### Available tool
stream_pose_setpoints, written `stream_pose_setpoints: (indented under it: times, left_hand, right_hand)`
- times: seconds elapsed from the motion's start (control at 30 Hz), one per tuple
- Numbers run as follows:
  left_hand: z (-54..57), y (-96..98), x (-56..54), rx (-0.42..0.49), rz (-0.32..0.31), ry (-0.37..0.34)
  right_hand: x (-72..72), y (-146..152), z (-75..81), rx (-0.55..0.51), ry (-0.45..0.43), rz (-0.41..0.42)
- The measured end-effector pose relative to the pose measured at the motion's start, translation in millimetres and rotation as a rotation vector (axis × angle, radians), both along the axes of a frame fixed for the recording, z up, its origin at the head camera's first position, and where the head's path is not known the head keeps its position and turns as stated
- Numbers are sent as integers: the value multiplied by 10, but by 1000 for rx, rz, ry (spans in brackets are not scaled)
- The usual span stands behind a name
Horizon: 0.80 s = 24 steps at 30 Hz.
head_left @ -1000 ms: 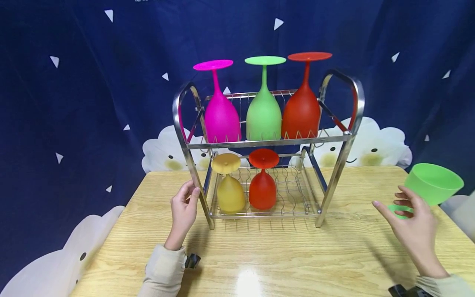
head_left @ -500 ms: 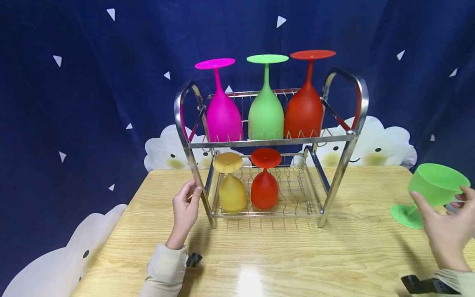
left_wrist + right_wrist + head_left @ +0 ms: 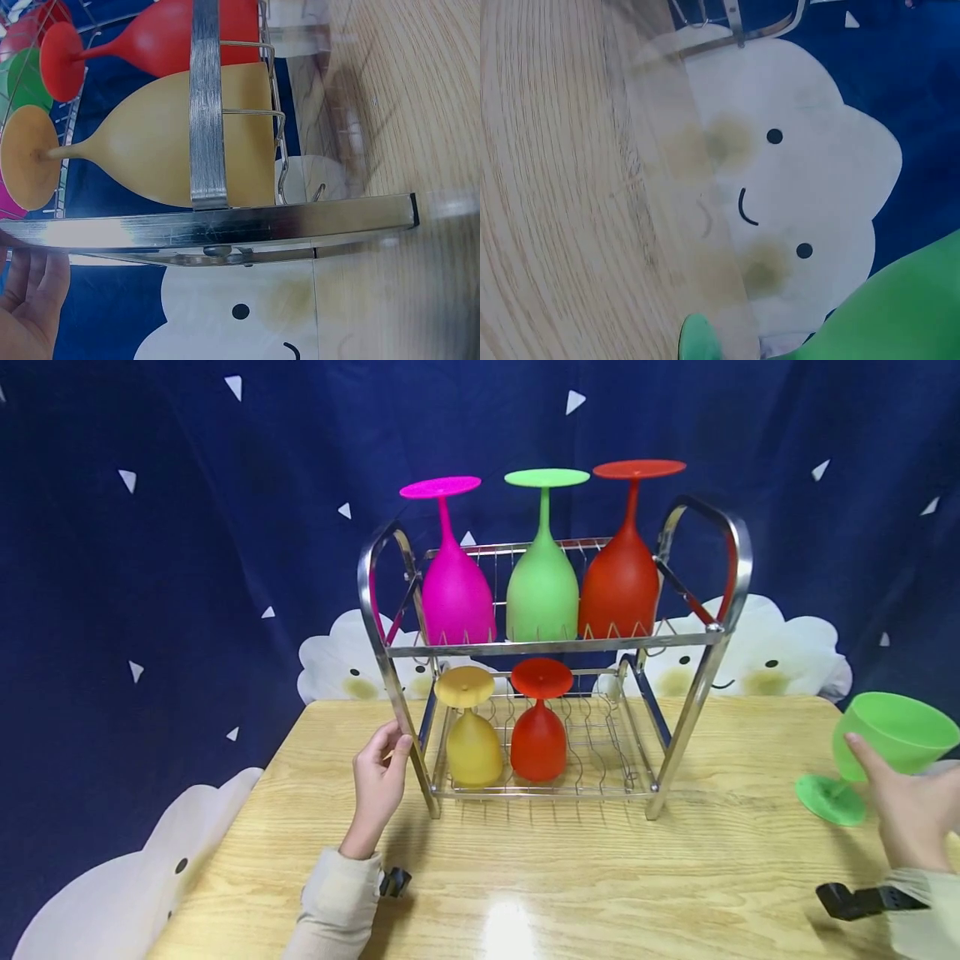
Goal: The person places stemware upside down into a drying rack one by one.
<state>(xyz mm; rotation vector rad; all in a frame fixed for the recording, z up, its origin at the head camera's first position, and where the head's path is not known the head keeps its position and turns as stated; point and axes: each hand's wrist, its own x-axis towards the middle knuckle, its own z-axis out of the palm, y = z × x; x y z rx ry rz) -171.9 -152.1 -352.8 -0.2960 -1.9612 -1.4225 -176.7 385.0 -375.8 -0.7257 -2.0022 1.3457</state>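
My left hand (image 3: 378, 785) holds the left front leg of a two-tier metal rack (image 3: 555, 649), thumb on the near side. In the left wrist view its fingers (image 3: 45, 289) lie against the leg. My right hand (image 3: 915, 814) is at a green goblet (image 3: 873, 743) standing upright at the table's right; the thumb lies over the bowl, and the other fingers are out of sight. Upside down on the upper tier stand a magenta goblet (image 3: 456, 597), a light green goblet (image 3: 543, 597) and a red goblet (image 3: 621, 589). Below are an inverted yellow goblet (image 3: 474, 752) and smaller red goblet (image 3: 538, 747).
The rack's lower wire shelf (image 3: 596, 752) shows bare wires right of the smaller red goblet. Wooden tabletop (image 3: 637, 877) lies in front of the rack. A dark blue curtain (image 3: 187, 568) with clouds and white triangles hangs behind.
My right hand has moved right to the green goblet, its thumb now over the bowl. My left hand has stayed on the rack leg. The head view has shifted slightly.
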Motion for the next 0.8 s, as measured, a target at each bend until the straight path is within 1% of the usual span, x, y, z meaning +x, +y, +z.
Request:
stream_pose_setpoints:
  times: [0.1,0.27,0.53,0.63,0.73,0.8]
  left_hand:
    - [8,-2,-4,7,-5,-12]
    - [13,-7,0,9,-13,-10]
    - [11,-7,5,-1,-15,-4]
    - [13,-4,7,2,-8,-2]
    - [20,1,11,9,-8,-10]
    - [22,7,19,13,-21,-16]
  right_hand:
    - [-31,25,-18,15,-17,-13]
    - [-79,58,-20,-20,-55,-17]
    - [-118,80,-36,-95,-41,-42]
    - [-141,111,-73,-112,-44,-54]
    - [-169,187,-155,-109,-19,-48]
    - [-159,230,-198,-101,-40,-31]
